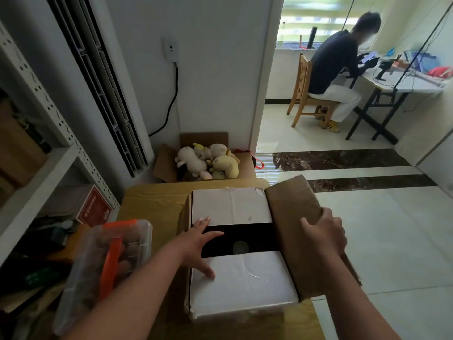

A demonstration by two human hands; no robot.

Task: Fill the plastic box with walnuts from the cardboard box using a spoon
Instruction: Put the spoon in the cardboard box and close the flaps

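The cardboard box (pixel 235 209) stands on a wooden table (pixel 152 200), its two white inner flaps nearly closed with a dark gap between them. A pale rounded shape (pixel 240 247), possibly the spoon, shows in the gap. My left hand (pixel 199 241) lies flat with spread fingers across the gap, touching both white flaps. My right hand (pixel 324 231) grips the edge of the brown outer flap (pixel 294 204) on the right side. The clear plastic box (pixel 98 266) with orange latches sits at the left, lid on, brown walnuts inside.
A white metal shelf (pixel 49 168) with clutter stands at the left. A cardboard carton of plush toys (pixel 208 160) sits on the floor beyond the table. A person sits on a chair (pixel 304 94) at a desk in the far room. Tiled floor (pixel 392 241) lies to the right.
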